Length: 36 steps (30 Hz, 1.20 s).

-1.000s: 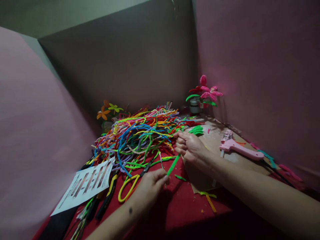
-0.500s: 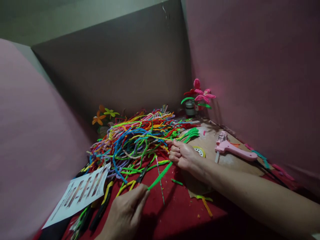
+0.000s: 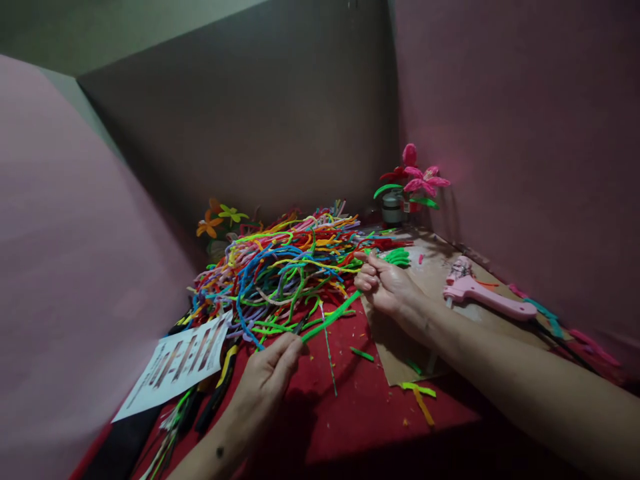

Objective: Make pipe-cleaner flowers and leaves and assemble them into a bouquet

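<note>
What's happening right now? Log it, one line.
left hand: gripping green pipe cleaner | right hand: gripping same piece | glue gun: on cardboard

A pink left wall [image 3: 65, 253] and darker right wall [image 3: 520, 120] flank a grey back wall [image 3: 240, 127]; the greenish band [image 3: 115, 27] above may be ceiling. Dim light falls on a red-topped table [image 3: 355, 407].

Tangled heap of multicoloured fuzzy stems [image 3: 280, 267]: centre, on red cloth [image 3: 350, 413].
Slender green fuzzy stem [image 3: 330, 319]: before heap, spanning left hand [image 3: 273, 367] to right hand [image 3: 387, 283].
White printed paper sheet [image 3: 180, 363]: left, nearer than heap.
Flat brown cardboard sheet [image 3: 393, 357]: right of heap, on cloth.
Pink plastic glue gun [image 3: 483, 297]: on cardboard, right side.
Orange fuzzy flower [image 3: 209, 224]: left rear, behind heap.
Pink fuzzy flower [image 3: 426, 181]: right rear, beyond cardboard.
</note>
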### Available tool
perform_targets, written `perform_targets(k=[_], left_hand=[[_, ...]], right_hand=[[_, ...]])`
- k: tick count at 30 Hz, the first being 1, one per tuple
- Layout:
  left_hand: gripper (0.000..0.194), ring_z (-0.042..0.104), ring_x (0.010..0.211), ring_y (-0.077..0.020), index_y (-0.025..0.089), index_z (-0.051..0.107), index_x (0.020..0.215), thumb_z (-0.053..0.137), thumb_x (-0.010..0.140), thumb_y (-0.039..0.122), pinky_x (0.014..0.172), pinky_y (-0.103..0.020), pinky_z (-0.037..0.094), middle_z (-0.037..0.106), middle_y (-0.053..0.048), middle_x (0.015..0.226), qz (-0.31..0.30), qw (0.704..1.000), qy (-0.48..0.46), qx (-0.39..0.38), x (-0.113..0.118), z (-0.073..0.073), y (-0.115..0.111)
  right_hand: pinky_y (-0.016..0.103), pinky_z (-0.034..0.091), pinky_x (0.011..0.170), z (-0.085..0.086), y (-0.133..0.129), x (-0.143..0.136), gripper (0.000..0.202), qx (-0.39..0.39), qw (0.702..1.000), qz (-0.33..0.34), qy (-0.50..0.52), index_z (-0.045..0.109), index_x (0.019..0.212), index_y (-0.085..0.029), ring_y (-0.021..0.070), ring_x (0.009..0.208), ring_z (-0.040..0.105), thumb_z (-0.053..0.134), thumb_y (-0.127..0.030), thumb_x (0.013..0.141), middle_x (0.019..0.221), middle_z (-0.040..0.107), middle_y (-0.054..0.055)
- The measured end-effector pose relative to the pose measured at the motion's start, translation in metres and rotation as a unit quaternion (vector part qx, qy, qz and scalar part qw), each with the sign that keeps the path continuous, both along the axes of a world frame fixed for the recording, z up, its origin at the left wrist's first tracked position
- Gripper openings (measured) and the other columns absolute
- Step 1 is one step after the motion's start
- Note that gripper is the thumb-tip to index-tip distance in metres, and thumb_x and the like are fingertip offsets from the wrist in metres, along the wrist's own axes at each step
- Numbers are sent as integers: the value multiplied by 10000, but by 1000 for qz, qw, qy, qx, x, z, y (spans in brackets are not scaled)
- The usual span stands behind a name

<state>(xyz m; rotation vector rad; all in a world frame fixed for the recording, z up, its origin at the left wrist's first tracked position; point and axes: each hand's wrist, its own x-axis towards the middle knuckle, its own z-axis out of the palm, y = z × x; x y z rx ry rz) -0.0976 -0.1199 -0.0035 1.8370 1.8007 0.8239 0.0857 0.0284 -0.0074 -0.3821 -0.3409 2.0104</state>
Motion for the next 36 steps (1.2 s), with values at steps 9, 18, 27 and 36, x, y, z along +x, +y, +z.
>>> perform_targets(k=[9,18,27,36], left_hand=[[271,405,575,-108,165,552,606,533,740,400,525,-188,323,457,19,583,94,993,-43,58,-11,34,5],[210,411,495,-91,172,628,722,535,740,360,470,-187,323,482,38,549,249,938,-26,242,-60,59,42],[244,536,647,-165,199,667,843,485,769,345,608,-250,375,598,-22,657,326,889,205,246,-116,73,104],[474,533,722,-132,246,503,1217,582,751,269,732,-251,435,575,-12,809,-55,957,170,228,-49,40,65]], right_hand=[[299,519,527,7,9,6,246,-11,997,-78,7,551,807,-141,140,544,597,328,-144,910,607,614,47],[161,347,344,6,8,13,234,3,996,-75,-47,547,880,-172,67,318,386,326,-231,929,401,409,-59],[178,236,324,-1,1,4,228,-2,999,35,-38,515,818,-113,58,329,237,311,-184,892,438,297,-76],[161,264,320,-2,14,10,200,-47,999,9,19,492,801,-134,57,353,264,325,-23,799,499,303,-61]])
